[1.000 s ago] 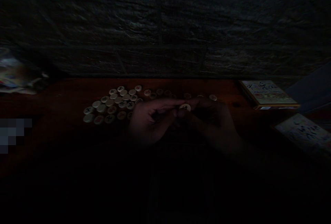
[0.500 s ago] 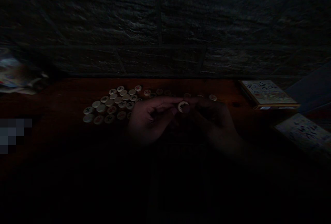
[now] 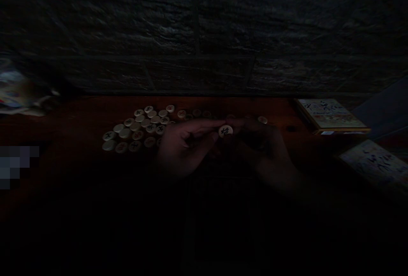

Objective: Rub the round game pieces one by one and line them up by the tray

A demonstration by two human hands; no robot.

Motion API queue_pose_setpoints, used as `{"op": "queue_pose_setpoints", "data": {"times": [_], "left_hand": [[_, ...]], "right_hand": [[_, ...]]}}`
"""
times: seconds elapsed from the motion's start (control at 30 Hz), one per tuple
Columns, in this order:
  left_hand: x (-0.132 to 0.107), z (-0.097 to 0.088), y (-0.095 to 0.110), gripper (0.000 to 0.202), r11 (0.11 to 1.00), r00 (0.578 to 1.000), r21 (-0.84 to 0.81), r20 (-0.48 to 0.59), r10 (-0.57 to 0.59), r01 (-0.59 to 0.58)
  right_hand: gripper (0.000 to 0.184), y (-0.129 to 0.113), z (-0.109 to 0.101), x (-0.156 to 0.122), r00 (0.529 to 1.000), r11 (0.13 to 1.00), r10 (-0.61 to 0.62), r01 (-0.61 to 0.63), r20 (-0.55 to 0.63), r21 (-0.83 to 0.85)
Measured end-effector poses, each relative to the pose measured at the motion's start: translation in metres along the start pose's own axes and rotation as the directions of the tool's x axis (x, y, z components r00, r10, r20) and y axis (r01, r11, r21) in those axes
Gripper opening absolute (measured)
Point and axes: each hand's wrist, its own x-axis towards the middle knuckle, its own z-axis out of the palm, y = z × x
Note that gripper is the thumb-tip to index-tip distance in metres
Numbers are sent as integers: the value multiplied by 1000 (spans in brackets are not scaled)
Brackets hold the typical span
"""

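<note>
The scene is very dark. My left hand (image 3: 183, 146) and my right hand (image 3: 264, 144) meet over a reddish wooden table (image 3: 79, 110). Between their fingertips sits one round pale game piece (image 3: 225, 130) with a dark character on its face, turned up toward me. Both hands pinch it, fingers curled. To the left of my left hand lies a cluster of several similar round pieces (image 3: 140, 128), some with black marks, some with red. A loose row of more pieces (image 3: 194, 114) runs behind my hands, ending at one piece (image 3: 262, 119) on the right.
A rough stone wall (image 3: 204, 34) rises behind the table. A flat printed box (image 3: 331, 116) lies at the right, with a second printed sheet or lid (image 3: 372, 163) nearer me. Crumpled packaging (image 3: 19, 93) sits at the far left. The foreground is black.
The piece between my fingertips has been turned from edge-on to face-up, so its dark character now shows. Both hands have stayed in place.
</note>
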Motion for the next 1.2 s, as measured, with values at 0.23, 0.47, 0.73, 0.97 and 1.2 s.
{"op": "queue_pose_setpoints", "data": {"times": [0.23,0.47,0.73,0.97,1.2], "left_hand": [[0,2,5,21,999,999,-25,-4,-46,46],[1,3,6,20,997,999,-53,-12,-51,51],[-1,2,4,20,998,999,-36,-11,-43,42],[1,2,3,20,999,1000,-26,-9,-27,27],[0,2,6,22,996,999,-75,12,-39,40]], "right_hand": [[21,1,-2,-1,1000,1000,-4,4,10,-13],[15,-5,1,-2,996,996,88,-88,5,24],[18,-3,1,-3,994,994,107,-107,0,24],[14,-4,0,-1,998,998,70,-70,6,4],[18,-3,2,-1,997,997,78,-78,-4,4]]}}
